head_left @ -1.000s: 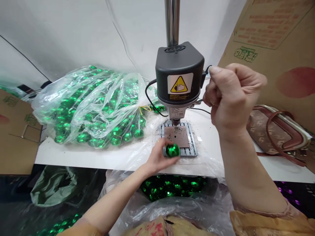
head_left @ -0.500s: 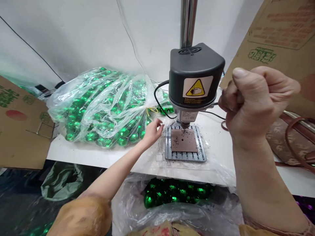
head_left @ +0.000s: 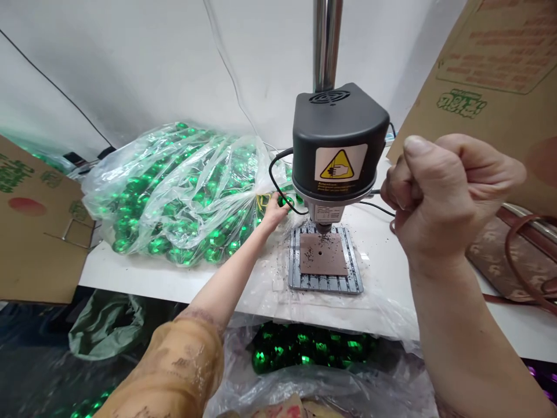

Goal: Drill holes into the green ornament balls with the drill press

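Note:
My right hand (head_left: 448, 197) is closed in a fist on the drill press's feed lever (head_left: 376, 192), most of which the fingers hide. To the left, my left hand (head_left: 275, 212) reaches to a faceted green ball (head_left: 286, 201) on the table, its fingers closed at the ball's near side. The black drill press (head_left: 339, 136) with a yellow warning label stands between my hands. Its chuck (head_left: 324, 227) is above a brown square plate (head_left: 324, 264) with a small dark hole. The plate lies on the slotted metal base (head_left: 326, 284), among dark shavings.
A clear plastic bag of green balls (head_left: 183, 197) lies left on the white table (head_left: 391, 284). More green balls (head_left: 311, 346) sit in plastic below the front edge. Cardboard boxes (head_left: 39, 232) flank both sides; a patterned bag (head_left: 500, 261) lies right.
My left hand has moved forward, away from me, to the green ball beside the bag's yellow tie. My right fist stays on the lever. The view has shifted slightly.

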### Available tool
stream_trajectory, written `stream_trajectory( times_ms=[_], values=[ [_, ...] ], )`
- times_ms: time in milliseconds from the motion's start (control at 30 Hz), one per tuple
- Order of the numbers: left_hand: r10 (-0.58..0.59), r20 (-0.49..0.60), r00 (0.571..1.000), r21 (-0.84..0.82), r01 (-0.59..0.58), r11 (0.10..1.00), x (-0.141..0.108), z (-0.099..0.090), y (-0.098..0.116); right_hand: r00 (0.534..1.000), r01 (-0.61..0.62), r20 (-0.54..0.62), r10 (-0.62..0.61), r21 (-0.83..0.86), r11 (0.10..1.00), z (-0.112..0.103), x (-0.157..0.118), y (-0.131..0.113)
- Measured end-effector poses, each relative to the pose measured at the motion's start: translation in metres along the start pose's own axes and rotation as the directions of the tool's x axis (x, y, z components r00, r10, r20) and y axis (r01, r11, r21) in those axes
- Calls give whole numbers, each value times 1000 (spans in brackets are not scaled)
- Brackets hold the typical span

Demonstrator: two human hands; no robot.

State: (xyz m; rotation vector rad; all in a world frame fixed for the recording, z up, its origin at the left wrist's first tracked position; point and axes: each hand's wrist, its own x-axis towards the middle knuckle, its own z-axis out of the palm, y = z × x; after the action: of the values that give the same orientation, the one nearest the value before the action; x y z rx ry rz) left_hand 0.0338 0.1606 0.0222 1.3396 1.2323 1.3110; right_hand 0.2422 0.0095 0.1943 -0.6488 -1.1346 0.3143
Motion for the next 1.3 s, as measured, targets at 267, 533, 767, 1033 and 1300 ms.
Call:
stream_trajectory(
  times_ms=[267,533,767,1033,1300],
  values=[
    [-238,190,953,-326,290,900,-105,-30,29,999,26,-22,-25,50,998,1,-3,2],
    [-68,258,964,-236,131,963,-129,11,13,999,35,4,-36,71,997,0,-1,2],
    [21,316,949,-154,29,988,-123,21,-1,1000,12,3,-12,71,997,0,-2,1],
    [122,380,917,7,-135,991,-128,24,0,1000,27,-1,-27,118,993,-1,-1,5],
    [62,345,937,-20,-59,998,-139,33,2,999,37,5,-38,148,988,-1,-1,5]
  ],
)
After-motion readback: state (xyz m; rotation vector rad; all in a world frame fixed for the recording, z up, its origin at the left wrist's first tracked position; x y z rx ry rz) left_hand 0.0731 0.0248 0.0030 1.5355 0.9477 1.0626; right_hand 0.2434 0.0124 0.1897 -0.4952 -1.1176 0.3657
